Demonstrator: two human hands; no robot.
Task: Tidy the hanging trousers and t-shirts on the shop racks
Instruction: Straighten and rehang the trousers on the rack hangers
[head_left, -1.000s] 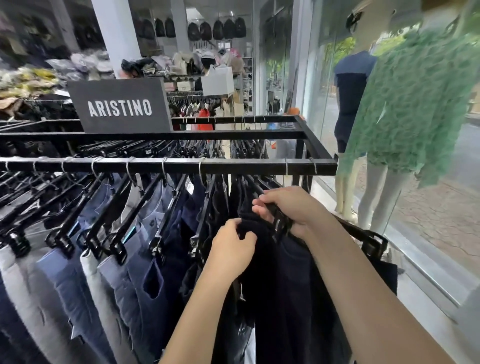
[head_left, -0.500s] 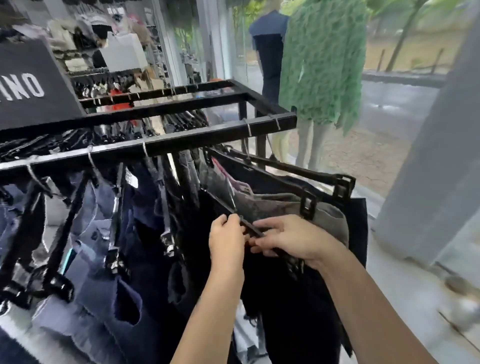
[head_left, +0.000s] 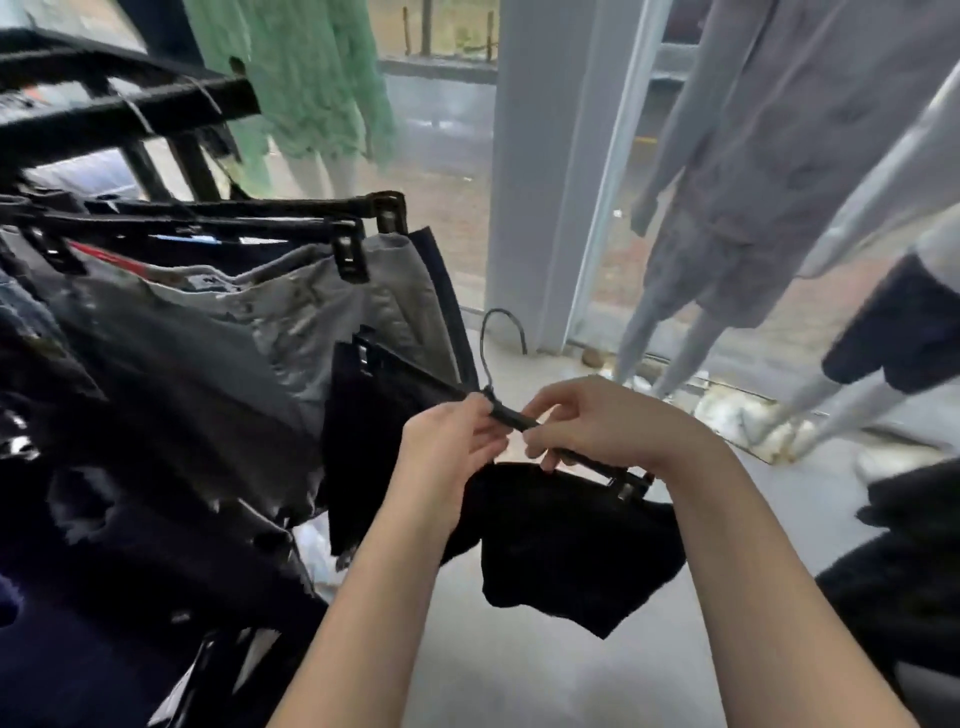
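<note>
Your left hand (head_left: 449, 441) pinches the bar of a black clip hanger (head_left: 510, 415) just beside the base of its hook. Your right hand (head_left: 605, 426) grips the same bar on the other side of the hook, fingers curled round it. The two hands are close together, with a short stretch of bar showing between them.

The hook points up and hangs on nothing. The hanger is tilted, its left end higher than its right. Black trousers (head_left: 566, 545) are clipped at both ends of the bar and sag below your hands, above the floor (head_left: 519, 675).

The hanger is held just off the right end of the rack (head_left: 124, 114). Grey trousers (head_left: 363, 306) hang on the rack near the hanger's left clip; whether they touch it cannot be told. Darker trousers crowd the rack to the left.

Mannequins stand at the window beyond: one in a green dress (head_left: 311, 78), one in a grey outfit (head_left: 753, 156), with a pillar (head_left: 540, 182) between them.
</note>
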